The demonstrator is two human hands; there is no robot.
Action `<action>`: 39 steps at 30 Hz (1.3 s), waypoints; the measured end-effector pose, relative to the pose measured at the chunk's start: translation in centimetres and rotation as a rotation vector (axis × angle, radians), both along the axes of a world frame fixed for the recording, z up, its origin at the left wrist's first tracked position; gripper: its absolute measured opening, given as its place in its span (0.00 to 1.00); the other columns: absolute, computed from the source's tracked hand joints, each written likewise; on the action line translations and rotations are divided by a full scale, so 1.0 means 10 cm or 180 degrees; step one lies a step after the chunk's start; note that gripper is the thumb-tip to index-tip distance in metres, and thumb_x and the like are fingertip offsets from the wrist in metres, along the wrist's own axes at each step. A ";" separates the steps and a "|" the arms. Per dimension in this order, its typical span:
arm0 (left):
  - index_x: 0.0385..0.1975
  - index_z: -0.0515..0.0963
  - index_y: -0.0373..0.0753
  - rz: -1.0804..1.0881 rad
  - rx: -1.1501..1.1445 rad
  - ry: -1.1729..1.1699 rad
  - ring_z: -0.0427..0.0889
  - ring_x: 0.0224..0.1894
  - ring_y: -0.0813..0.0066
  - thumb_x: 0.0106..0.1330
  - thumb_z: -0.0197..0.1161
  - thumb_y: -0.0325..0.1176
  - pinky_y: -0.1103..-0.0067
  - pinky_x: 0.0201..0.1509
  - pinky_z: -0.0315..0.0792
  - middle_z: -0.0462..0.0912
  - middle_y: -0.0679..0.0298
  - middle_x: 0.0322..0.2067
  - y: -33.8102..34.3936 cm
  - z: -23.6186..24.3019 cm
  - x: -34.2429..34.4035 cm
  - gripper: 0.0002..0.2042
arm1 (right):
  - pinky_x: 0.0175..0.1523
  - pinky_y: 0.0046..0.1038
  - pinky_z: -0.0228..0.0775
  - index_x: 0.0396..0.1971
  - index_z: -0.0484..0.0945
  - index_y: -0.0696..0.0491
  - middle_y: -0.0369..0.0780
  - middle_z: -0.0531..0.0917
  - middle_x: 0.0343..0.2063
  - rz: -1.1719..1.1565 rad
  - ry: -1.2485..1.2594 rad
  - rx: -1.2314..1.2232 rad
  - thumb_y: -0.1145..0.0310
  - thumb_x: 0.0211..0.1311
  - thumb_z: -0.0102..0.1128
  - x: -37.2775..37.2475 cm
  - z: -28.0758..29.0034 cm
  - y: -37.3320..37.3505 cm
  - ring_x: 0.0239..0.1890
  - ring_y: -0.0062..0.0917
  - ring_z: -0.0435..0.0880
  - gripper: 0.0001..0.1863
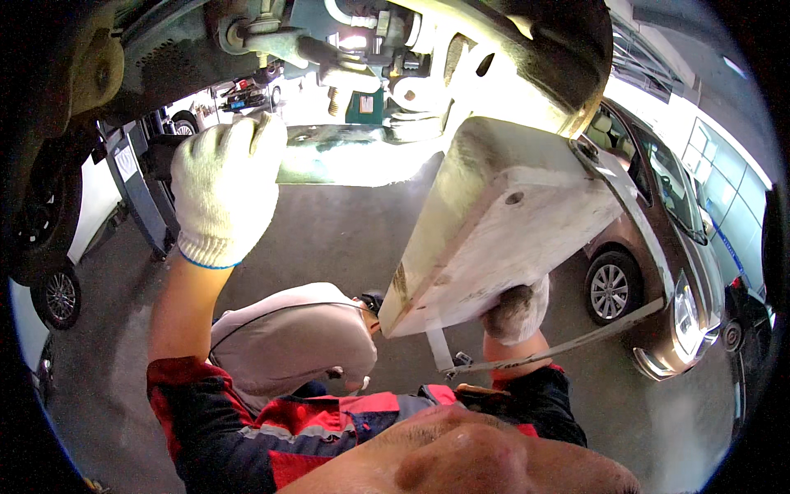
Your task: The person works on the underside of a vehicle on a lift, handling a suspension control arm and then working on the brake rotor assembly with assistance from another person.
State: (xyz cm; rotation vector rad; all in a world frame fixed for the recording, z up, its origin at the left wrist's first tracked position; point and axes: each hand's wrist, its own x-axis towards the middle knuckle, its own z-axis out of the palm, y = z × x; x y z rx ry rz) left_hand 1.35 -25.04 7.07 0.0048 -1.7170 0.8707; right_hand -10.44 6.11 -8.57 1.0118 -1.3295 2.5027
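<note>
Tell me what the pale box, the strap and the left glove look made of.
Box: probably moulded plastic, matte and smudged, given its rounded edges. Strap: perhaps metal, dull and scuffed; its sharp bend hints at stiffness. Left glove: knitted fabric, maybe cotton, soft and matte; ribbed cuff.

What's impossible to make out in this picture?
All in the head view:
Left hand: its palm and anything in it, hidden by the hand itself.
Right hand: its fingertips, not distinct where the hand meets the white box.
Shiny metal part: fine detail, washed out by glare.
Bent-over co-worker: part of the head, behind the box.
Dark car: cut off by the round rim.
</note>
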 end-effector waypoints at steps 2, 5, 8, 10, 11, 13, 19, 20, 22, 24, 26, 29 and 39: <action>0.52 0.76 0.43 0.0180 0.0423 -0.0301 0.78 0.42 0.63 0.48 0.65 0.32 0.65 0.47 0.72 0.79 0.63 0.40 -0.02 -0.08 0.02 0.25 | 0.58 0.38 0.75 0.65 0.61 0.59 0.43 0.75 0.57 -0.0390 0.0529 0.0685 0.45 0.64 0.62 0.14 0.18 -0.10 0.55 0.33 0.79 0.41; 0.51 0.77 0.43 -0.0018 0.0308 -0.0182 0.78 0.41 0.63 0.49 0.64 0.32 0.65 0.46 0.71 0.78 0.64 0.38 -0.02 -0.08 -0.03 0.24 | 0.58 0.38 0.75 0.65 0.62 0.58 0.43 0.76 0.56 0.0087 0.0792 0.0284 0.46 0.65 0.62 0.18 0.26 -0.10 0.55 0.32 0.79 0.39; 0.50 0.77 0.42 -0.0091 0.0269 -0.0156 0.78 0.41 0.63 0.49 0.64 0.31 0.65 0.46 0.71 0.79 0.64 0.38 -0.05 -0.06 -0.04 0.24 | 0.57 0.39 0.76 0.64 0.63 0.57 0.43 0.76 0.55 0.0024 0.1027 0.0312 0.49 0.66 0.61 0.14 0.23 -0.07 0.54 0.34 0.79 0.36; 0.50 0.77 0.42 -0.0120 0.0267 -0.0187 0.78 0.41 0.63 0.49 0.64 0.31 0.66 0.46 0.71 0.79 0.64 0.38 -0.06 -0.06 -0.05 0.24 | 0.57 0.41 0.76 0.63 0.64 0.57 0.44 0.77 0.55 0.0426 0.0536 0.0057 0.51 0.67 0.60 0.05 0.13 -0.01 0.54 0.35 0.80 0.33; 0.50 0.77 0.42 -0.0133 0.0263 -0.0200 0.78 0.41 0.63 0.49 0.64 0.31 0.66 0.46 0.71 0.79 0.64 0.38 -0.06 -0.07 -0.05 0.23 | 0.57 0.41 0.76 0.63 0.65 0.57 0.44 0.77 0.55 0.0554 0.0367 -0.0030 0.51 0.68 0.59 0.03 0.10 0.01 0.54 0.36 0.80 0.32; 0.50 0.77 0.42 -0.0156 0.0257 -0.0212 0.78 0.41 0.63 0.48 0.64 0.31 0.66 0.46 0.71 0.79 0.64 0.39 -0.06 -0.08 -0.05 0.23 | 0.57 0.42 0.76 0.62 0.66 0.57 0.44 0.77 0.55 0.0682 0.0240 -0.0178 0.53 0.68 0.59 0.04 0.10 0.00 0.53 0.37 0.80 0.30; 0.49 0.77 0.42 -0.0184 0.0202 -0.0140 0.79 0.40 0.63 0.48 0.64 0.30 0.66 0.45 0.72 0.79 0.64 0.39 -0.09 -0.09 -0.08 0.23 | 0.57 0.42 0.76 0.63 0.65 0.57 0.44 0.77 0.55 0.0274 0.0551 0.0078 0.54 0.68 0.59 0.08 0.17 -0.05 0.53 0.37 0.80 0.30; 0.49 0.77 0.42 -0.0212 0.0208 -0.0165 0.79 0.40 0.63 0.48 0.64 0.30 0.66 0.44 0.72 0.79 0.64 0.39 -0.10 -0.08 -0.09 0.23 | 0.57 0.42 0.76 0.63 0.65 0.57 0.44 0.77 0.56 0.0201 0.0622 0.0160 0.55 0.68 0.59 0.08 0.18 -0.05 0.53 0.37 0.80 0.30; 0.49 0.77 0.42 -0.0228 0.0214 -0.0189 0.79 0.40 0.63 0.48 0.64 0.30 0.66 0.44 0.72 0.79 0.64 0.38 -0.10 -0.06 -0.08 0.23 | 0.57 0.43 0.75 0.63 0.65 0.57 0.44 0.77 0.56 -0.0025 0.0724 0.0364 0.54 0.69 0.58 0.08 0.19 -0.05 0.53 0.37 0.80 0.30; 0.49 0.77 0.42 -0.0165 0.0207 -0.0219 0.79 0.40 0.63 0.48 0.64 0.30 0.66 0.43 0.73 0.79 0.63 0.39 -0.09 -0.03 -0.06 0.23 | 0.59 0.44 0.74 0.63 0.65 0.57 0.45 0.77 0.56 -0.0148 0.0616 0.0459 0.53 0.69 0.56 0.10 0.19 -0.06 0.53 0.38 0.80 0.30; 0.50 0.77 0.42 -0.0177 0.0219 -0.0190 0.79 0.41 0.62 0.48 0.64 0.30 0.66 0.44 0.73 0.79 0.63 0.39 -0.09 -0.06 -0.07 0.24 | 0.59 0.45 0.73 0.64 0.65 0.57 0.45 0.76 0.56 -0.0197 0.0478 0.0482 0.53 0.70 0.54 0.11 0.19 -0.06 0.54 0.39 0.79 0.30; 0.50 0.77 0.42 -0.0154 0.0241 -0.0198 0.79 0.41 0.62 0.48 0.64 0.30 0.65 0.44 0.73 0.79 0.63 0.39 -0.07 -0.08 -0.04 0.24 | 0.61 0.46 0.72 0.64 0.64 0.57 0.45 0.76 0.57 -0.0176 0.0730 0.0693 0.52 0.71 0.52 0.08 0.20 -0.05 0.56 0.40 0.78 0.30; 0.49 0.76 0.41 -0.0066 0.0355 -0.0291 0.79 0.42 0.62 0.50 0.62 0.30 0.65 0.46 0.72 0.79 0.63 0.39 -0.01 -0.05 -0.03 0.22 | 0.61 0.45 0.72 0.66 0.61 0.58 0.45 0.74 0.59 0.0130 0.0730 0.0296 0.49 0.67 0.59 0.09 0.20 -0.07 0.57 0.38 0.77 0.36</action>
